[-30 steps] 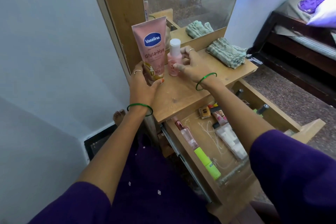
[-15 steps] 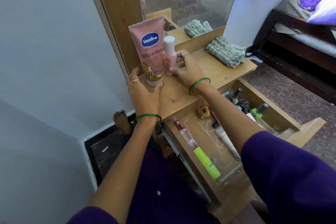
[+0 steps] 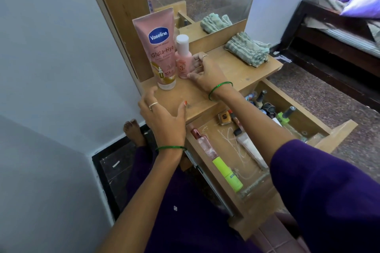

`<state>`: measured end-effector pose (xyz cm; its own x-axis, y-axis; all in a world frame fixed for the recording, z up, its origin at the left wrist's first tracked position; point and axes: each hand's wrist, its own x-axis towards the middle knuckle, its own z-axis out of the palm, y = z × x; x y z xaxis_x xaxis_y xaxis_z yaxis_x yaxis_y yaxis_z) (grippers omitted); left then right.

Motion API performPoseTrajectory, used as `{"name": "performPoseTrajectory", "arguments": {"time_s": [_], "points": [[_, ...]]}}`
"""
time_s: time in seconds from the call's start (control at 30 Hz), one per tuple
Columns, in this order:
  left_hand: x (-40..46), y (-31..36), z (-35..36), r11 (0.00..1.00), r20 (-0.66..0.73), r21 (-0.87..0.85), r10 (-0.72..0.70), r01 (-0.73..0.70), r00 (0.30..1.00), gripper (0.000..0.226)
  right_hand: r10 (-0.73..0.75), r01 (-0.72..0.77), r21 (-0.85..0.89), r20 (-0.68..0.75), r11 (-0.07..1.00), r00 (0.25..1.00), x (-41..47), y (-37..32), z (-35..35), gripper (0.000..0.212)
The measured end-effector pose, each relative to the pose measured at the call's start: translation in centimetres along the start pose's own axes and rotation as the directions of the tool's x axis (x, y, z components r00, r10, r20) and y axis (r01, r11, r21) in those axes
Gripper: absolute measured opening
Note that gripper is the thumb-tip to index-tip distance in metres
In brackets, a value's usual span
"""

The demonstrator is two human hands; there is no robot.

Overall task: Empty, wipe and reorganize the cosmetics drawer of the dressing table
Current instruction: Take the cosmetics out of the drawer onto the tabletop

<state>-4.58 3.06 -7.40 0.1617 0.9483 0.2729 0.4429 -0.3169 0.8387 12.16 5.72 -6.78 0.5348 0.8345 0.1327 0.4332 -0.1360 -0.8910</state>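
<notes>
Both hands differ — right hand fingers pinch the half-hidden pink bottle; left hand fingers spread.

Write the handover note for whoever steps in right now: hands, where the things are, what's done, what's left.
Left hand: open, off the Vaseline tube, hovering by the tabletop edge.
Right hand: fingers round the small pink bottle, which stands on the tabletop right beside the tube.
Done: tube and bottle both stand upright at the back left of the tabletop, by the mirror frame.
Drawer: pulled open, not yet emptied. Inside lie a pink and lime-green bottle, a white tube, nail polish bottles and other small items.
Folded cloth: on the tabletop at the right, unused.
Left: clear the drawer, wipe it, put things back in order.
</notes>
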Motion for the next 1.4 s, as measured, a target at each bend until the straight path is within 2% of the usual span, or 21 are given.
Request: {"name": "performPoseTrajectory", "arguments": {"time_s": [0.07, 0.13, 0.2, 0.27, 0.33, 0.4, 0.5, 0.57, 0.63, 0.73, 0.83, 0.93, 1.07, 1.2, 1.27, 1.33, 1.4], "points": [[-2.0, 0.3, -0.5, 0.993, 0.012, 0.052, 0.107, -0.108, 0.994, 0.056, 0.012, -0.012, 0.008, -0.003, 1.000, 1.000, -0.6, 0.2, -0.6, 0.035], [-3.4, 0.0, -0.7, 0.957, 0.156, 0.011, 0.285, -0.291, 0.946, 0.043, 0.015, -0.015, -0.002, 0.000, 1.000, 1.000, -1.7, 0.4, -1.7, 0.035], [-3.5, -0.6, -0.6, 0.883, 0.367, -0.043, 0.448, -0.467, 0.815, 0.026, 0.012, -0.012, -0.048, 0.007, 0.999, 1.000, -3.5, 0.3, -3.3, 0.033], [-2.8, -0.9, 0.1, 0.791, 0.562, -0.042, 0.524, -0.611, 0.640, 0.015, 0.021, -0.020, -0.138, 0.005, 0.990, 1.000, -6.2, 0.0, -5.0, 0.025], [-2.0, -0.3, 1.0, 0.732, 0.730, 0.010, 0.461, -0.682, 0.505, 0.019, 0.073, -0.057, -0.233, 0.059, 0.971, 0.996, -9.3, -0.1, -6.6, 0.019], [-1.7, 0.8, 1.9, 0.709, 0.838, 0.140, 0.287, -0.692, 0.463, 0.018, 0.203, -0.146, -0.248, 0.224, 0.958, 0.953, -12.5, 0.2, -7.6, 0.013], [-2.0, 1.9, 3.5, 0.566, 0.879, 0.366, 0.049, -0.739, 0.474, 0.024, 0.415, -0.231, -0.427, 0.412, 0.874, 0.811, -16.0, 1.6, -7.3, 0.011], [-2.4, 1.8, 4.7, 0.486, 0.870, 0.443, -0.029, -0.754, 0.492, 0.027, 0.540, -0.227, -0.590, 0.430, 0.775, 0.724, -17.6, 2.5, -6.4, 0.022], [-2.8, 1.6, 5.9, 0.419, 0.857, 0.499, -0.108, -0.758, 0.504, 0.032, 0.616, -0.232, -0.656, 0.445, 0.719, 0.650, -18.7, 3.0, -5.4, 0.033], [-3.3, 1.8, 7.0, 0.347, 0.825, 0.565, -0.213, -0.749, 0.524, 0.039, 0.661, -0.230, -0.694, 0.452, 0.682, 0.599, -19.4, 3.5, -4.0, 0.044], [-3.5, 2.0, 7.2, 0.314, 0.802, 0.596, -0.285, -0.739, 0.525, 0.042, 0.674, -0.238, -0.712, 0.422, 0.660, 0.607, -19.6, 3.7, -3.1, 0.049], [-3.7, 2.2, 7.2, 0.333, 0.802, 0.595, -0.305, -0.731, 0.514, 0.043, 0.686, -0.258, -0.717, 0.400, 0.647, 0.608, -19.7, 3.7, -2.8, 0.050], [-3.9, 2.4, 7.4, 0.421, 0.796, 0.605, -0.323, -0.675, 0.511, 0.049, 0.691, -0.296, -0.715, 0.351, 0.634, 0.632, -19.7, 3.5, -2.9, 0.046], [-3.7, 1.6, 7.7, 0.507, 0.769, 0.629, -0.294, -0.589, 0.568, 0.036, 0.690, -0.336, -0.741, 0.229, 0.581, 0.687, -19.6, 3.3, -3.8, 0.038], [-3.7, 1.5, 7.7, 0.525, 0.773, 0.620, -0.280, -0.584, 0.569, 0.034, 0.684, -0.366, -0.745, 0.163, 0.557, 0.711, -19.8, 3.4, -4.1, 0.035], [-3.8, 1.4, 7.7, 0.560, 0.770, 0.616, -0.276, -0.554, 0.576, 0.033, 0.676, -0.373, -0.757, 0.121, 0.537, 0.727, -20.1, 3.3, -4.0, 0.038], [-4.0, 1.1, 8.0, 0.635, 0.744, 0.613, -0.262, -0.470, 0.615, 0.032, 0.676, -0.373, -0.763, 0.112, 0.528, 0.728, -20.5, 3.2, -3.7, 0.048]]}}
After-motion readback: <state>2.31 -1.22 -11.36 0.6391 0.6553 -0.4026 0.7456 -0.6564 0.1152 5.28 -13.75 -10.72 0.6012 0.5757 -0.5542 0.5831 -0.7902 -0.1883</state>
